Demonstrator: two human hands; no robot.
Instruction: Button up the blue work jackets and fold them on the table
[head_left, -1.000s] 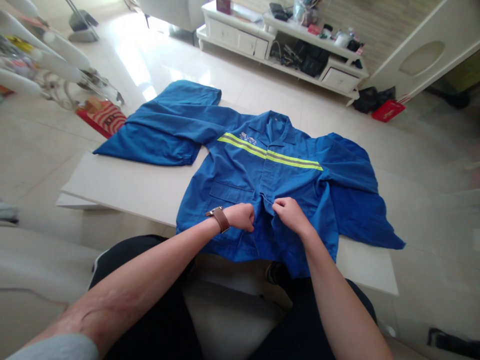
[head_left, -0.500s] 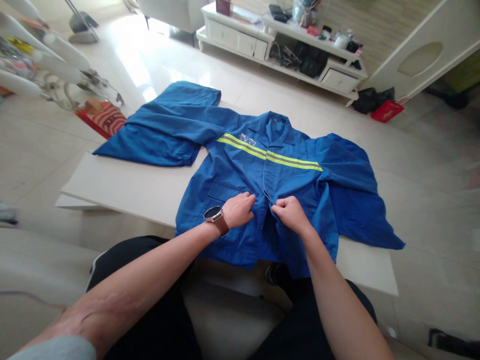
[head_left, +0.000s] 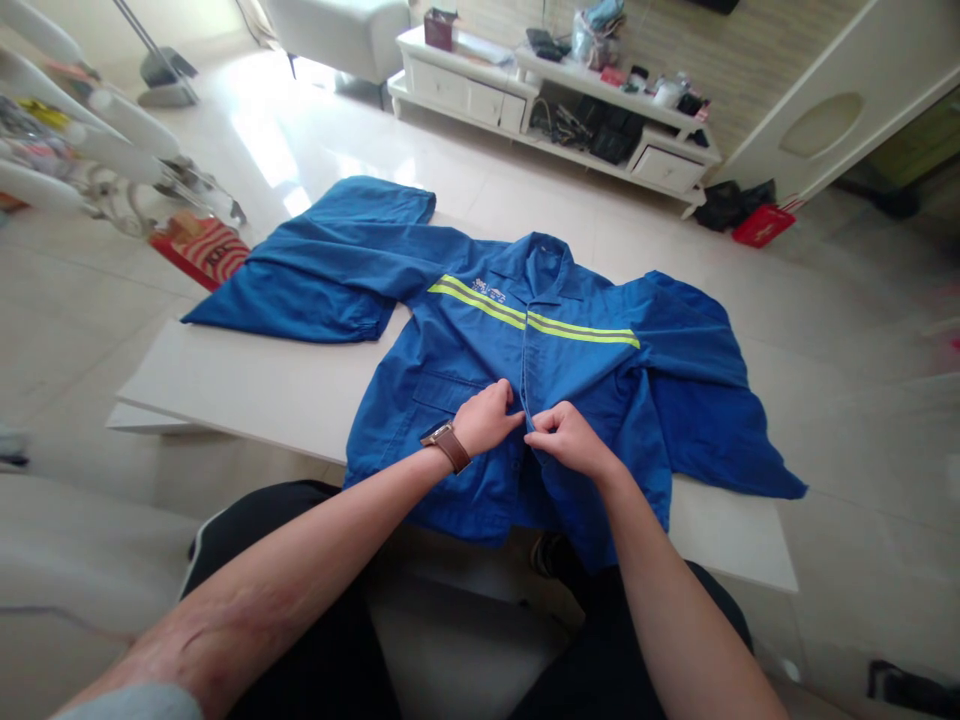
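A blue jacket (head_left: 480, 350) with a yellow and grey stripe lies front up across a white table, collar away from me and sleeves spread to both sides. Its front edges meet below the collar and part near the hem. My right hand (head_left: 566, 437) pinches the edge of the right-hand front panel. Close beside it, my left hand (head_left: 486, 415), with a brown-strapped watch (head_left: 448, 445) on the wrist, is closed on the other front panel near the opening. A button shows faintly below my hands.
The white table (head_left: 247, 385) reaches out past the jacket on both sides. Beyond it stands a white cabinet (head_left: 465, 95) with various items. At the left are a white rack and a red striped bag (head_left: 206, 250). A red bag (head_left: 765, 226) lies at the right on the floor.
My right hand has moved left with the panel edge, and my left hand has shifted slightly right, so they are closer together. The gap between the front panels has narrowed.
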